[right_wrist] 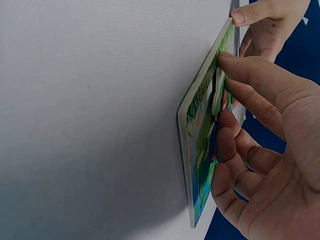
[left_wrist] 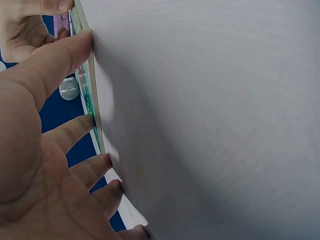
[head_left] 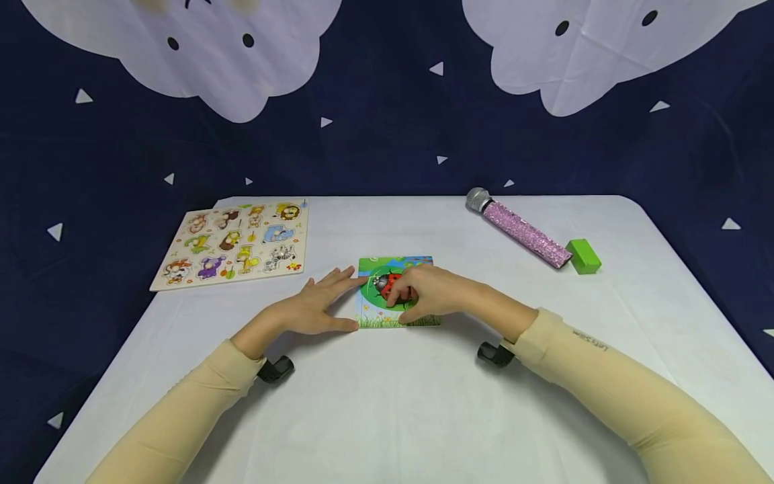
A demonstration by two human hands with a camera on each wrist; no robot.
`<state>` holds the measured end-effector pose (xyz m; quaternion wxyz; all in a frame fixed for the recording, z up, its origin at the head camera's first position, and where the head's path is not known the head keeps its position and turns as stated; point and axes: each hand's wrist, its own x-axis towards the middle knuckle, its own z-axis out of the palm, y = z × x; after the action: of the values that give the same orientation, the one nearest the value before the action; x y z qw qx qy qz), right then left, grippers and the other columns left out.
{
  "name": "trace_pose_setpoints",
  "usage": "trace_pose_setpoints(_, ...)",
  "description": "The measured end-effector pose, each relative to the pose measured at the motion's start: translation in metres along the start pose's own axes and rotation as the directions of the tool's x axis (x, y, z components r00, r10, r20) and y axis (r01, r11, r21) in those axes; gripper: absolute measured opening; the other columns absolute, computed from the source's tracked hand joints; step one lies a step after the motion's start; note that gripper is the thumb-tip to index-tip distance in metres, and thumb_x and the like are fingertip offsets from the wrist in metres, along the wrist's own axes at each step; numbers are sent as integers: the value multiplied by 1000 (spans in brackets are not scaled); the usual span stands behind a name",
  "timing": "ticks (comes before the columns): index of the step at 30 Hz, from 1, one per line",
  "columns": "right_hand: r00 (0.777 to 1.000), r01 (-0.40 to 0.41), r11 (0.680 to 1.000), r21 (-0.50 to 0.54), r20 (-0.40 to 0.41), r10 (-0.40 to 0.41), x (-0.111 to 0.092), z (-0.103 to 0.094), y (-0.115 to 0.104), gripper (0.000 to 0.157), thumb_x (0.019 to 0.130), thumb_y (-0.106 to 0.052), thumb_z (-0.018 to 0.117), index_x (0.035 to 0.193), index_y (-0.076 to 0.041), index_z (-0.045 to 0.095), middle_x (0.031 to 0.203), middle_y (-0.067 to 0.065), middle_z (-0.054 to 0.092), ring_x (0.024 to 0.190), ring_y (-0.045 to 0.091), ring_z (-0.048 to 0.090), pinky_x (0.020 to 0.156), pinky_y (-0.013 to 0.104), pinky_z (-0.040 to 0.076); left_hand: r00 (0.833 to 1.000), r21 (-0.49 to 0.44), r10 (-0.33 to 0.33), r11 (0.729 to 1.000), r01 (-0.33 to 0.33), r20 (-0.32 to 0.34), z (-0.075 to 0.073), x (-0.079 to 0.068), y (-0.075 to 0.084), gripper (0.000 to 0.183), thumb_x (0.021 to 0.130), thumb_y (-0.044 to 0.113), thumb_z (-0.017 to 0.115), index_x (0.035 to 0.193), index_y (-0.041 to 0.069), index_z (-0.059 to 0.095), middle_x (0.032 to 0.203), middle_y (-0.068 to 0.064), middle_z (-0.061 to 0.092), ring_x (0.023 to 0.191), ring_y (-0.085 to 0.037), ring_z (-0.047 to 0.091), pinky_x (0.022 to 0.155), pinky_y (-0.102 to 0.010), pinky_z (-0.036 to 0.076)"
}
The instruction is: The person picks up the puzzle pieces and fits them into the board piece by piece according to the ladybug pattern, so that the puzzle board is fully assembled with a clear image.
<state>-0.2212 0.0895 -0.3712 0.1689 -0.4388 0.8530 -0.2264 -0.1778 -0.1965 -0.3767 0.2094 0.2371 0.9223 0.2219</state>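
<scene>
A small square ladybug puzzle (head_left: 373,316), with a red ladybug on a green round and grass along the near edge, lies flat on the table. My left hand (head_left: 311,309) is spread at its left side; thumb and fingertips touch the edge. Over the right part is my right hand (head_left: 432,292), fingers bent, with thumb and index fingertip close together on a puzzle piece (right_wrist: 218,92). In the right wrist view this piece looks slightly raised from the board. My right palm and fingers hide part of the ladybug in the head view.
An animal peg puzzle board (head_left: 256,259) lies at the back left. At the back right are a microphone (head_left: 523,232) with a pink glittery handle and a green block (head_left: 584,257) by its end. A dark blue patterned cloth (head_left: 387,134) hangs behind the white table (head_left: 387,417).
</scene>
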Motion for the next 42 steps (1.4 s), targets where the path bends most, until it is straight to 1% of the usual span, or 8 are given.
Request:
trace_pose_setpoints(8, 1000, -21, 999, -35, 6, 21, -2, -1, -3, 28, 90, -26, 90, 116, -20, 83, 100, -3, 71, 94, 13, 58, 86, 29, 50, 1000, 5, -7, 1000, 7, 8, 1, 1, -1, 90, 99, 45, 75, 172, 23, 27, 183, -13, 7, 169, -42, 2, 128, -79, -1)
trace_pose_setpoints(14, 999, -33, 998, -56, 9, 34, -3, -1, -3, 27, 91, -27, 88, 117, -22, 82, 101, -3, 71, 94, 12, 59, 86, 30, 51, 1000, 9, -7, 1000, 7, 7, 1, 1, -1, 90, 99, 46, 75, 172, 23, 27, 183, -13, 7, 169, -42, 2, 128, -79, -1)
trace_pose_setpoints(23, 999, -42, 998, -46, 2, 42, -3, 1, -3, 26, 91, -27, 88, 116, -22, 82, 102, -4, 70, 94, 11, 59, 85, 29, 51, 1000, 13, -8, 1000, 8, 10, 0, 1, -1, 90, 99, 46, 74, 172, 24, 26, 183, -13, 7, 169, -42, 2, 128, -79, -1)
trace_pose_setpoints(30, 1000, -29, 1000, -5, -7, 29, -3, 2, -3, 26, 91, -23, 88, 116, -19, 82, 101, -3, 71, 93, 11, 59, 84, 28, 51, 1000, 4, -6, 1000, 6, 11, 1, 1, -2, 90, 99, 47, 75, 172, 24, 27, 183, -14, 7, 169, -42, 2, 128, -80, -1)
trace_pose_setpoints(36, 1000, -10, 1000, -23, -2, 10, -4, 2, -3, 24, 94, -23, 85, 118, -18, 83, 99, -1, 70, 92, 13, 60, 82, 26, 51, 1000, 2, -2, 1000, 2, 11, 1, 1, -3, 91, 99, 47, 75, 172, 24, 27, 182, -14, 7, 169, -43, 2, 127, -80, 0)
trace_pose_setpoints(39, 1000, -2, 999, -36, 3, 2, -5, 2, -2, 23, 96, -25, 83, 119, -18, 83, 99, -2, 70, 92, 13, 60, 82, 26, 51, 1000, 3, 2, 1000, -2, 8, 1, 1, -3, 90, 99, 47, 75, 172, 24, 27, 182, -14, 8, 169, -43, 2, 127, -80, 0)
trace_pose_setpoints(42, 1000, 2, 1000, -15, 14, -2, -9, -1, -1, 23, 98, -25, 81, 120, -17, 82, 100, -4, 72, 92, 11, 62, 84, 26, 53, 1000, 5, 4, 1000, -4, 2, 1, 1, -2, 90, 98, 47, 76, 172, 24, 28, 182, -15, 9, 169, -44, 4, 127, -81, 1)
